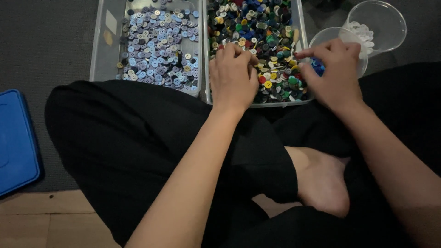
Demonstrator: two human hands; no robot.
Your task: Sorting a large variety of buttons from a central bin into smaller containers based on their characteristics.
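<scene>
A person sits cross-legged on the floor, seen from above, with black trousers (138, 151) and one bare foot (321, 183) filling the lower view. The landmark is a clear plastic bin of mixed-colour buttons (301, 98) lying just beyond the knees. The left hand (233, 76) rests on the near part of that bin, knuckles up, fingers (239, 51) curled down together into the buttons (271, 41); whether they pinch one cannot be told. The right hand (334, 69) is at the bin's right edge, fingers bent and drawn together, tips touching the buttons there (any button between them is hidden). Just right of the bin, partly behind that hand, stands a clear cup holding blue buttons (340, 34), and beyond it a second clear cup with white buttons (383, 20). Left of the bin, touching it, is another clear bin of pale blue and lilac buttons (98, 59). Far left of the bin lies a blue lid (16, 142) on a grey mat (46, 46).
</scene>
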